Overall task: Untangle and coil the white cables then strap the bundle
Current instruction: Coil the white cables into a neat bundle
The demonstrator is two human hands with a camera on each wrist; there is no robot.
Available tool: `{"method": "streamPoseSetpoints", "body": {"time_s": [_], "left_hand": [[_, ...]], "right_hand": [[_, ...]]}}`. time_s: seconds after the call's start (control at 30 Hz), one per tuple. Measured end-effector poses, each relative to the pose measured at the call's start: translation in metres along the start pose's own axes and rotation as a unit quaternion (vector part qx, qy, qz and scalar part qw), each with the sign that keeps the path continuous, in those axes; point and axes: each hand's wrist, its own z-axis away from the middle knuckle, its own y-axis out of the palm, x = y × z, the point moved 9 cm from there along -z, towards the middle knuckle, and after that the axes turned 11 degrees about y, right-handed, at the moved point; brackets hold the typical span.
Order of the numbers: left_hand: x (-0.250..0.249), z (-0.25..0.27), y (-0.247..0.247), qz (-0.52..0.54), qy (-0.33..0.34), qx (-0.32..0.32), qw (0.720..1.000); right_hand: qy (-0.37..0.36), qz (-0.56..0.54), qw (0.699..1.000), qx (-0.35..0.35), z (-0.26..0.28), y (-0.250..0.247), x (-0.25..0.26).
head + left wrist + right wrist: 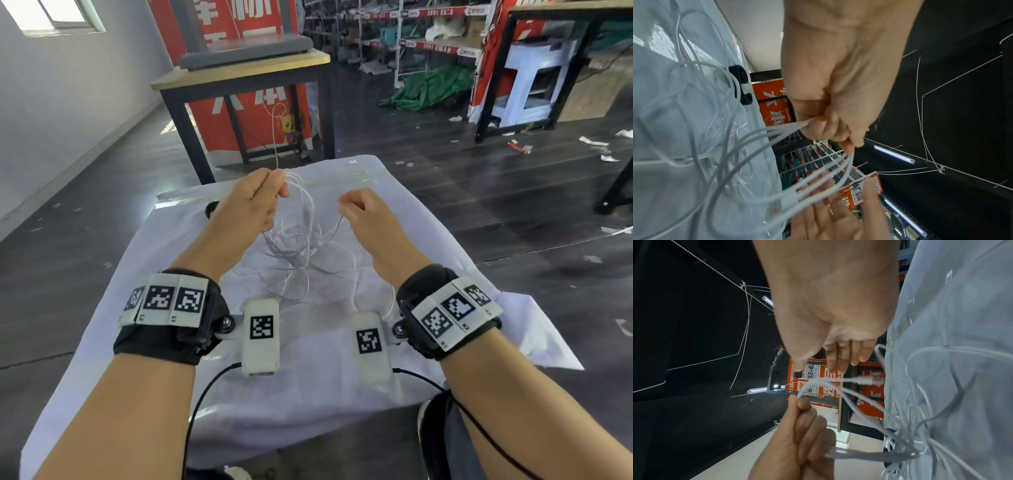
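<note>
A tangle of thin white cables (pixel 298 246) lies on the white cloth of the table (pixel 428 246), and some of its loops are lifted. My left hand (pixel 279 186) is raised and grips a bunch of these loops; the left wrist view shows strands fanning from its fist (pixel 828 128). My right hand (pixel 349 205) hovers to the right, its fingers (pixel 838 358) loose and closed on nothing, with strands running past them. A white connector (pixel 865 380) hangs just beyond those fingers. A black strap (pixel 740 84) lies on the cloth behind my left hand.
Ahead stands a wooden table with black legs (pixel 239 75) in front of a red banner, with another white cable (pixel 274 130) dangling there. A green tarp (pixel 428 89), shelving and paper scraps are on the dark floor to the right.
</note>
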Motion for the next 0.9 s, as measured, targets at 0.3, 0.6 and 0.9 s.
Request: {"method": "streamPoseSetpoints", "body": {"time_s": [0.3, 0.6, 0.9], "left_hand": [[-0.015, 0.003, 0.021, 0.141, -0.017, 0.054, 0.988], [-0.01, 0.0, 0.016, 0.264, -0.064, 0.001, 0.962], [-0.018, -0.001, 0.026, 0.242, -0.048, 0.001, 0.969]], "right_hand": [[-0.079, -0.004, 0.981, 0.178, 0.015, 0.038, 0.013], [-0.091, 0.017, 0.963, 0.252, 0.021, 0.047, 0.014], [-0.109, 0.094, 0.949, 0.279, 0.036, 0.054, 0.015]]}}
